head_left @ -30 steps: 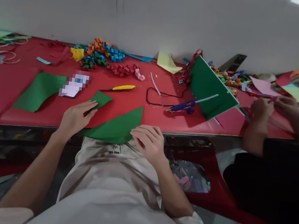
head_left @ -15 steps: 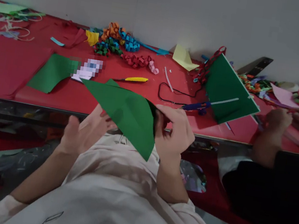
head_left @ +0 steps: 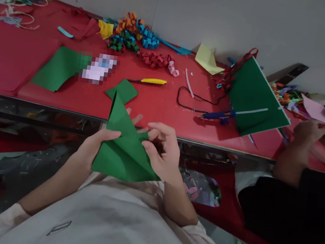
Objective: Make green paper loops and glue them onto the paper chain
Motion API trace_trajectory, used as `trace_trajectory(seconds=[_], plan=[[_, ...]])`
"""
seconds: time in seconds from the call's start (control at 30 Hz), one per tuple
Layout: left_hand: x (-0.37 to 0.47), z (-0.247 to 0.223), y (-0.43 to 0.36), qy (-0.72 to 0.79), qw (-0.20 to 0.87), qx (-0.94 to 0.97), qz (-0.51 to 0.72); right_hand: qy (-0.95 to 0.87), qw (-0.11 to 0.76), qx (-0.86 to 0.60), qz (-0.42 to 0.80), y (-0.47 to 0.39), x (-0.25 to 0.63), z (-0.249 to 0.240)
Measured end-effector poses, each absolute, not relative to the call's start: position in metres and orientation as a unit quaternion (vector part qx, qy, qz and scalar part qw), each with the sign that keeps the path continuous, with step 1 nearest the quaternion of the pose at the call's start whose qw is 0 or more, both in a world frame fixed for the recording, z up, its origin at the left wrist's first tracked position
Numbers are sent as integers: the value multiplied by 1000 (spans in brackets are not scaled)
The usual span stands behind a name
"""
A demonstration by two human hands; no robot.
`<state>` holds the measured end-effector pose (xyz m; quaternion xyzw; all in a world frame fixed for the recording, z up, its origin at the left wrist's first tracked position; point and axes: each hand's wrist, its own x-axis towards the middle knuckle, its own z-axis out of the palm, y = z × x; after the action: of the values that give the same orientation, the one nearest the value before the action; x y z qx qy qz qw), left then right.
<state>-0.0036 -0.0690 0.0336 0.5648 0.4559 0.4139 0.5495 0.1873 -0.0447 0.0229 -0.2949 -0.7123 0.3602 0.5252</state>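
A folded green paper (head_left: 124,153) is held over my lap, in front of the red table's edge, its pointed corner standing up. My left hand (head_left: 93,144) grips its left side, thumb on top and fingers behind. At the right side, my right hand (head_left: 164,151) has its thumb on the paper and its fingers curled by the edge. Just beyond lies a smaller green paper piece (head_left: 124,91) on the table. Behind that is a yellow cutter (head_left: 154,81). A blue glue gun (head_left: 218,115) rests to the right, beside a green board (head_left: 254,99) leaning at a slant.
Curled paper chains (head_left: 144,37) lie along the back of the red table (head_left: 91,105). Red sheets (head_left: 10,58) and another green sheet (head_left: 58,69) are at left. At far right, another person's hands (head_left: 310,136) work near pink paper.
The green paper has turned and now points upward. My left hand, spread before, has closed on its left side. My right hand has shifted left. The small green piece behind is now visible.
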Motion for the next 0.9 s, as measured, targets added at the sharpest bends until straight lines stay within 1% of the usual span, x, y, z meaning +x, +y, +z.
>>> trace_trajectory(seconds=[0.1, 0.17, 0.23, 0.3, 0.33, 0.4, 0.5, 0.53, 0.6, 0.7, 0.8, 0.83, 0.9], plan=[[-3, 32, -70, 433, 555, 591, 393, -676, 543, -324, 379, -42, 192, 22], [-4, 28, -71, 405, 569, 587, 409, -653, 565, -340, 372, -41, 196, 24], [-7, 22, -72, 354, 612, 552, 442, -639, 582, -351, 360, -40, 201, 27], [-11, 17, -73, 326, 676, 485, 448, -625, 593, -378, 340, -37, 206, 30], [-13, 16, -73, 340, 702, 444, 440, -614, 598, -400, 325, -34, 210, 30], [-18, 15, -72, 416, 722, 361, 420, -580, 618, -450, 282, -27, 218, 29], [-20, 19, -65, 516, 691, 275, 425, -530, 639, -502, 243, -15, 231, 22], [-20, 21, -61, 529, 680, 261, 436, -526, 634, -506, 257, -13, 234, 19], [-17, 23, -55, 535, 663, 252, 460, -539, 599, -496, 324, -14, 238, 12], [-11, 23, -49, 536, 632, 267, 491, -572, 494, -482, 442, -23, 239, -1], [-11, 20, -46, 558, 594, 308, 491, -580, 400, -513, 491, -31, 239, -12], [-13, 18, -45, 576, 570, 337, 479, -572, 388, -524, 498, -32, 240, -15], [-20, 16, -42, 615, 501, 415, 446, -544, 392, -535, 514, -30, 242, -18]])
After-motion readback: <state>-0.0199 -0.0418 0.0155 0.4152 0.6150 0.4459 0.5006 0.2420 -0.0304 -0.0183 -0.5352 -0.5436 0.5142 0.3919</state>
